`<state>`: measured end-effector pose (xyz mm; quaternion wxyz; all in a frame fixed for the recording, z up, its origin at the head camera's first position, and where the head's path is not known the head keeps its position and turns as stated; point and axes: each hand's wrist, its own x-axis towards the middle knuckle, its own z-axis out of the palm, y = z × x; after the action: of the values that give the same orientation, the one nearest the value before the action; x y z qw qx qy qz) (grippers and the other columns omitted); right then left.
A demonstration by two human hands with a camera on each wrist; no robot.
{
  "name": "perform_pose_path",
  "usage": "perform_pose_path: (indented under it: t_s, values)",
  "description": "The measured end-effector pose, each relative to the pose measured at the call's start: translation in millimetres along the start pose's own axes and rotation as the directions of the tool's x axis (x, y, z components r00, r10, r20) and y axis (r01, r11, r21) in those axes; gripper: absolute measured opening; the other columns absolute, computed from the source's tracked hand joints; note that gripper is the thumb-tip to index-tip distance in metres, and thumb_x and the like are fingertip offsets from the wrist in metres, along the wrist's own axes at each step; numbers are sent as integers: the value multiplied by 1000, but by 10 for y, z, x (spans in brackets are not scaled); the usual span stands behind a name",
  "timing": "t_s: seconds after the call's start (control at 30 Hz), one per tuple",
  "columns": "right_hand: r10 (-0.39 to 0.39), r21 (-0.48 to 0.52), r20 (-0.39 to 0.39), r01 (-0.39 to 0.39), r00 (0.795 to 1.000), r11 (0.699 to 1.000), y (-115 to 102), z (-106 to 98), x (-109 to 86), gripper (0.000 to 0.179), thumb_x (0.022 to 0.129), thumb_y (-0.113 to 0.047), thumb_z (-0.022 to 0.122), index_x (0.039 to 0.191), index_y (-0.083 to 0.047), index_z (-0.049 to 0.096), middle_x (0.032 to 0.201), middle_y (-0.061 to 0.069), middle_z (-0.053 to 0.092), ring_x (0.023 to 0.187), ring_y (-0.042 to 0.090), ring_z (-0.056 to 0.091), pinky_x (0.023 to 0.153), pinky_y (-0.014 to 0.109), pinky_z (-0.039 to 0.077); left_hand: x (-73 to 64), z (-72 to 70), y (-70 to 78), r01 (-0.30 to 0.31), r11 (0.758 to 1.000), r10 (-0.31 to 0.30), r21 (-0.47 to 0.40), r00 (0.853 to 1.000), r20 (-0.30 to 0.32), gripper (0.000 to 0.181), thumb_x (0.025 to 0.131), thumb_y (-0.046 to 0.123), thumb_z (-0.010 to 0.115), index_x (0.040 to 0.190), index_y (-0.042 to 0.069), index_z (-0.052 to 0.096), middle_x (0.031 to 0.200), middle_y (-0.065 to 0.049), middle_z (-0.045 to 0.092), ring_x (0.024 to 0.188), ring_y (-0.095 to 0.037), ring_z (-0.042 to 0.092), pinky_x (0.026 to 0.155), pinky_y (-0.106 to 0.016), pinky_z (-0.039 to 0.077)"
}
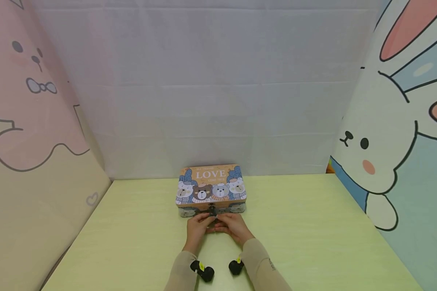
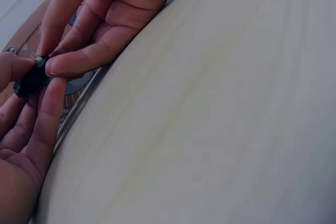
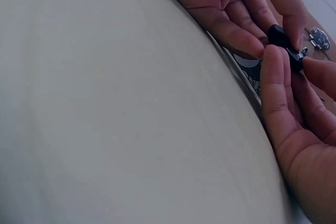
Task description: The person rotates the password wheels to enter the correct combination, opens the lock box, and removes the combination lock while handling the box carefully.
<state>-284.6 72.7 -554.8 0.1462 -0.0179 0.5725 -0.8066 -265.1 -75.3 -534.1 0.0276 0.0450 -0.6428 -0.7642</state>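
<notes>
A tin box (image 1: pixel 210 195) with cartoon bears and the word LOVE on its lid sits closed on the table. At its front, my left hand (image 1: pixel 196 231) and right hand (image 1: pixel 236 226) meet close together. Between their fingertips is a small black padlock (image 3: pixel 282 38) with a bit of shiny metal at one end. Both hands pinch it with thumb and fingers, seen also in the left wrist view, where the padlock (image 2: pixel 32 80) is partly covered by fingertips. Just beyond shows the box's silver latch (image 3: pixel 318 39).
The box stands on a pale yellow-green table (image 1: pixel 313 234), near a white cloth backdrop (image 1: pixel 218 101). Side panels with cartoon animals, including a rabbit panel (image 1: pixel 382 161), flank the table. A black wrist camera (image 1: pixel 204 273) is strapped on each sleeve.
</notes>
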Motion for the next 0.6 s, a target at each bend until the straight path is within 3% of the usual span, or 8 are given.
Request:
perform_pose_path:
  t_s: [0.23, 0.6]
  values:
    - [7, 5, 0, -7, 1000, 1000, -4, -3, -8, 25, 101, -1, 53, 113, 19, 60, 79, 7, 67, 70, 11, 67, 70, 24, 61, 139, -25, -243, -13, 997, 16, 70, 999, -46, 24, 85, -4, 72, 103, -19, 66, 87, -17, 73, 67, -9, 67, 53, -26, 60]
    - [10, 2, 5, -10, 1000, 1000, -14, 1, -10, 27, 101, -2, 53, 115, 21, 58, 80, 8, 67, 70, 12, 67, 70, 24, 61, 123, -58, -213, 29, 999, -29, 16, 1000, 3, 28, 88, -1, 71, 109, -18, 64, 92, -15, 72, 66, -14, 67, 58, -31, 63]
